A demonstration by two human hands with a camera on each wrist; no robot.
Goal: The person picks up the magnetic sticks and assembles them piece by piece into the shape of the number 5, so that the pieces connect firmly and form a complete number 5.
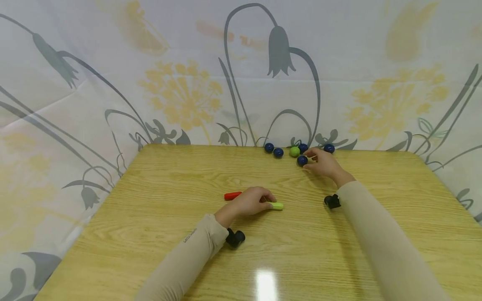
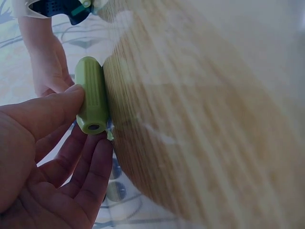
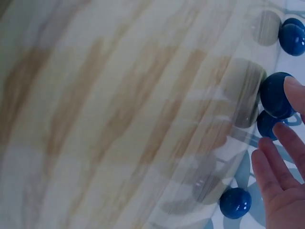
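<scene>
My left hand (image 1: pixel 253 201) pinches a yellow-green ribbed handle (image 1: pixel 277 206) lying on the table. In the left wrist view, the thumb presses one side of the handle (image 2: pixel 91 95), and a small hole shows in its near end. At the back of the table, my right hand (image 1: pixel 323 163) reaches to a dark blue ball (image 1: pixel 302 161). The right wrist view has the thumb overlapping this ball (image 3: pixel 274 95), while the other fingers (image 3: pixel 267 167) stay spread and loosely bent beside it. Just behind sit a green ball (image 1: pixel 294 151) and another blue ball (image 1: pixel 303 147).
A red piece (image 1: pixel 232 195) lies partly hidden behind my left hand. Two blue balls (image 1: pixel 278 153) sit left of the green ball, and one more blue ball (image 1: pixel 329 149) is beyond my right hand. The wooden table (image 1: pixel 169 175) ends at a flower-patterned cloth (image 1: pixel 248 96).
</scene>
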